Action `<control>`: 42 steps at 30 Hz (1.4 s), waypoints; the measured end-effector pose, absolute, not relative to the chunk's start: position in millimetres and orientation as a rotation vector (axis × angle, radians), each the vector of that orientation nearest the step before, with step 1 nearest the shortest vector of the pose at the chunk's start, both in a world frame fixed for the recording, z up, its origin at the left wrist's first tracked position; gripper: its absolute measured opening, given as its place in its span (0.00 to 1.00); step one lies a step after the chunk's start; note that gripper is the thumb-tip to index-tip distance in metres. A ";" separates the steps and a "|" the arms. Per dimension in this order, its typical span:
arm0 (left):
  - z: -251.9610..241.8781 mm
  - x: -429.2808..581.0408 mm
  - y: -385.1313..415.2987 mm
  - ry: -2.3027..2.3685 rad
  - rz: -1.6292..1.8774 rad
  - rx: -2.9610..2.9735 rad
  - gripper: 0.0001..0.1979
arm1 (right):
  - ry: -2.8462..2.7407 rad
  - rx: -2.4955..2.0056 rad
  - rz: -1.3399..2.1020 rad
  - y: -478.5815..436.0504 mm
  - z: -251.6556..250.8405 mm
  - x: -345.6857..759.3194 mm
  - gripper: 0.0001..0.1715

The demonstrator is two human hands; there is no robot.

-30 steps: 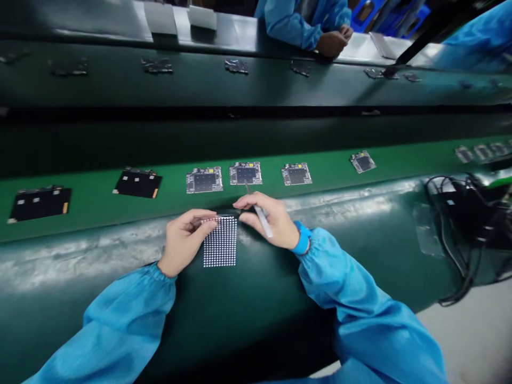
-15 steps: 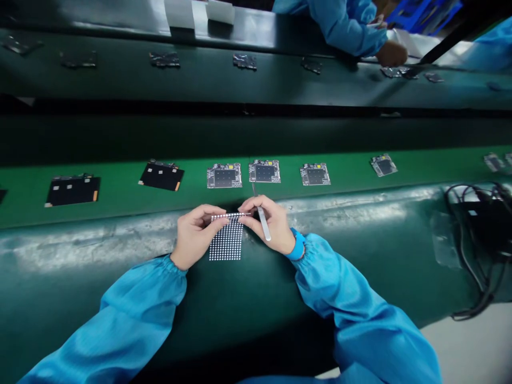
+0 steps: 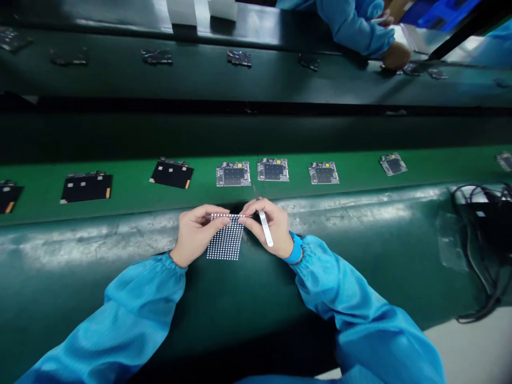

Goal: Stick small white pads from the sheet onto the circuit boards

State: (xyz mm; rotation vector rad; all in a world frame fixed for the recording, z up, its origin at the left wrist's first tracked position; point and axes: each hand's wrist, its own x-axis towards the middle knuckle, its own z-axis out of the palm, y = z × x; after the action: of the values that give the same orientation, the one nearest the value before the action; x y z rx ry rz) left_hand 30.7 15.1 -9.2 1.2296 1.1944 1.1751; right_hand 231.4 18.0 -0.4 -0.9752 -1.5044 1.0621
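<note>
A dark sheet covered in rows of small white dots [image 3: 224,244] is held over the near edge of the bench, its top edge folded or bent toward me. My left hand [image 3: 196,234] pinches that top edge at the left between thumb and fingers. At the right end of the same edge, the thumb and forefinger of my right hand [image 3: 272,224] pinch too. Metal tweezers [image 3: 266,229] also lie in my right hand, with their tips pointing away from me. Beyond my hands, two circuit boards [image 3: 273,170] lie side by side on the green belt [image 3: 352,178].
More circuit boards lie on the belt to the right, and black panels with boards [image 3: 172,173] to the left. Black cables [image 3: 476,261] and a clear plastic piece [image 3: 452,242] sit at the right. A co-worker's blue sleeve [image 3: 352,26] reaches over the far bench, where dark boards lie.
Boards and black panels on the belt have shifted right in view, and another panel shows more at the left. Both my hands keep their pinch on the sheet, nearly unmoved.
</note>
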 end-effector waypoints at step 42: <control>-8.8 34.0 11.3 1.272 1.246 1.380 0.04 | -1.272 -1.091 1.570 43.6 32.7 264.4 0.11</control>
State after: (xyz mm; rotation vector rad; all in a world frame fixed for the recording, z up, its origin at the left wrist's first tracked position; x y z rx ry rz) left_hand 34.0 11.3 -8.8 1.3801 1.2720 1.2465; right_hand 264.4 43.6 32.7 -1.0913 -1.2724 1.5702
